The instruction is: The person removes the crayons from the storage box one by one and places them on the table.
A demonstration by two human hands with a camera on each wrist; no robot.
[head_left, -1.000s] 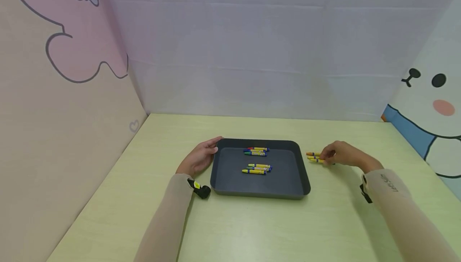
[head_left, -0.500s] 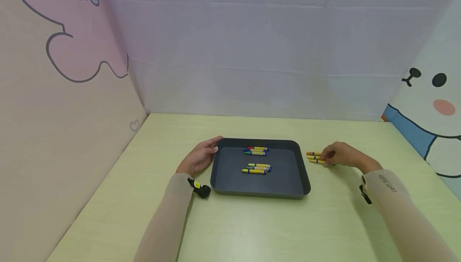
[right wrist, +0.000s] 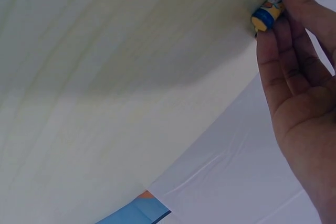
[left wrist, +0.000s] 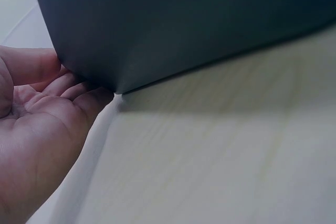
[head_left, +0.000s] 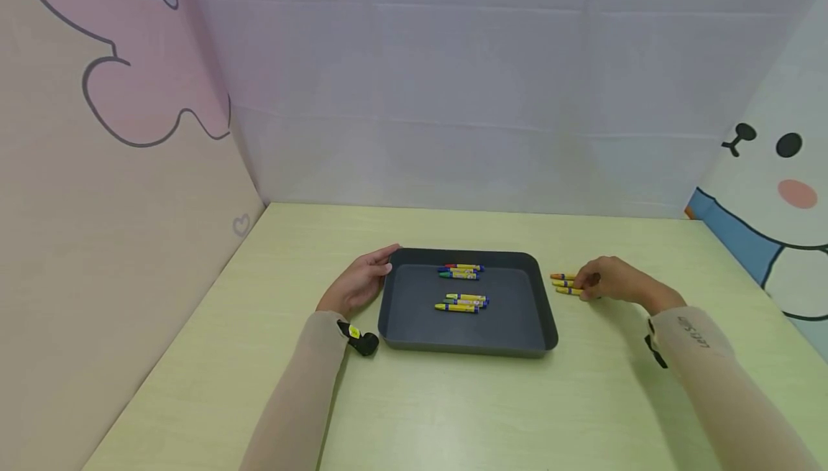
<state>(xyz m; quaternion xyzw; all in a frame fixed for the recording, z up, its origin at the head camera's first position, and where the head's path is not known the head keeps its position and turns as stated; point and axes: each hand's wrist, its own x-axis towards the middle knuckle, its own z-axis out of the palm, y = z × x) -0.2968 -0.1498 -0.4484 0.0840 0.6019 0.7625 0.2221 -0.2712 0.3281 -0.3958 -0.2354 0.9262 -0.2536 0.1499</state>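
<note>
My left hand [head_left: 357, 284] rests against the left side of a dark grey tray [head_left: 420, 331], its fingers stretched along the outer wall towards the far corner. In the left wrist view, the thumb [left wrist: 39, 65] touches the tray's wall [left wrist: 173, 19]. To the right of the tray, my right hand [head_left: 614, 280] pinches a yellow-wrapped crayon [head_left: 568, 290] low over the table. An orange crayon [head_left: 561, 276] and another yellow crayon [head_left: 561, 283] lie beside it, their right ends hidden by the fingers. The right wrist view shows the thumb on the wrapped crayon [right wrist: 269, 14].
Inside the tray lie two groups of crayons. Red, blue and green crayons [head_left: 461, 276] form the far one; yellow and green crayons [head_left: 456, 308] the near one. The tray stands on a pale wooden table [head_left: 440, 406], with a light cloth wall [head_left: 420, 97] behind.
The nearest crayon at my right hand has shifted slightly towards me and spread from its neighbour. The left hand and tray have stayed in place.
</note>
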